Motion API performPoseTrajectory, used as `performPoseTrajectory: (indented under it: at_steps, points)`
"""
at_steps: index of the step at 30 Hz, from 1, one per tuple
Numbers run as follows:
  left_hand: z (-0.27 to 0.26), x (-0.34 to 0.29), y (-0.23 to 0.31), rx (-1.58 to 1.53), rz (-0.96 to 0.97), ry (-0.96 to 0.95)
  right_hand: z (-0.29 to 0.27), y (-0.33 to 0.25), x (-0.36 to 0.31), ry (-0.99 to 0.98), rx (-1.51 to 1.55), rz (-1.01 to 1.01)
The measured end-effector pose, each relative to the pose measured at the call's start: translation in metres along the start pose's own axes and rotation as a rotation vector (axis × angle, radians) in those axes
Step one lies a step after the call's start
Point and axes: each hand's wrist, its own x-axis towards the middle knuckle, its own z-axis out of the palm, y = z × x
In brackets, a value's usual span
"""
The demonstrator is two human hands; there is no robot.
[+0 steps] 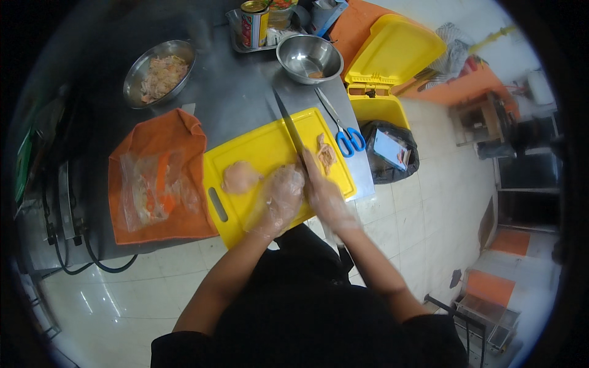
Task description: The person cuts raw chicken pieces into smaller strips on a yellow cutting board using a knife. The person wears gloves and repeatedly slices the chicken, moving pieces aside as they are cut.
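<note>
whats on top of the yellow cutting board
On the yellow cutting board: a raw chicken piece, cut strips, a knife in the right hand. The gloved left hand covers whatever it presses.

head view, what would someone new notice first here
The bright yellow cutting board at the steel counter's near edge stands out, with both gloved hands on it: the right hand holds a long knife, the left hand presses raw meat. An orange cloth lies to its left.

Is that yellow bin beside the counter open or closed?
Open. The yellow bin has its lid swung up and back, and a dark slot shows along the top of the body.
</note>
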Motion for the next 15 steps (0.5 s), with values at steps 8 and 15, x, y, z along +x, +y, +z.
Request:
performPoseTrajectory:
  at_steps: [8, 15]
  points:
    - [0.005, 0.002, -0.004, 0.035, 0.003, 0.124, -0.017, 0.043, 0.063, 0.249, -0.056, -0.475]
    - [-0.011, 0.006, -0.001, 0.006, 0.008, 0.081, -0.022, 0.027, -0.025, 0.227, -0.079, -0.318]
